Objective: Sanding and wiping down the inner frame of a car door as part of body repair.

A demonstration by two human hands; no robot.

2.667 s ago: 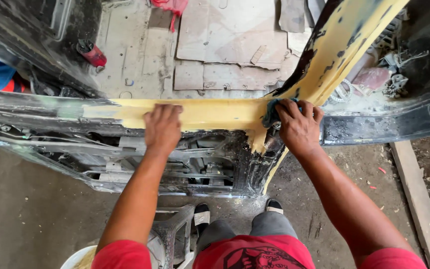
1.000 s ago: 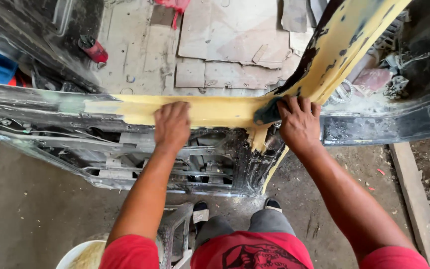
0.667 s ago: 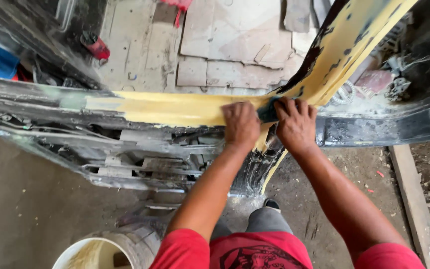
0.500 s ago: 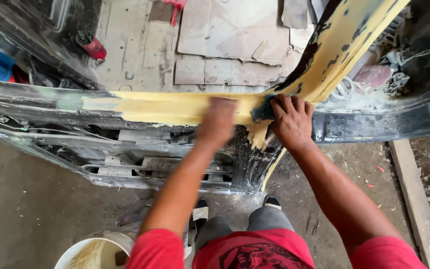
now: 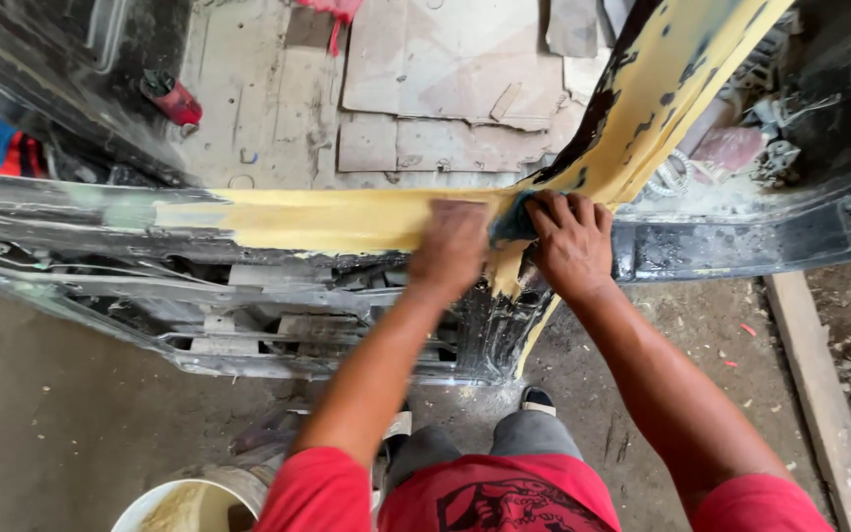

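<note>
Yellow filler strip [image 5: 317, 219] runs left-right along top edge of black car panel [image 5: 71, 212], directly ahead of the person at arm's reach. Long axis roughly horizontal in view, then a 2nd yellow band climbs diagonally up-right along the pillar [image 5: 672, 89] from the junction.

L hand [image 5: 450, 246] flat on the strip, palm down, fingers together, blurred; can't tell if anything's under it. R hand [image 5: 571, 241] just beside it to the right, at the corner where strip meets pillar, fingers curled over a dark bluish pad or cloth [image 5: 512, 222] pressed to the surface. Hands nearly touching. Bulk of the strip lies to the L of both hands, so L hand is nearer to it; R hand nearer the pillar.

Below the strip: open door-frame guts, metal brackets, wiring.

Containers: white bucket [image 5: 184, 502] at bottom left by person's knee, yellowish-brown residue inside, only partly in frame. Red can-like item [image 5: 174, 99] lies on concrete floor past the panel, contents unseen.

Flattened cardboard [image 5: 445, 89] on the floor beyond. Wood plank [image 5: 819, 394] on ground at right.
</note>
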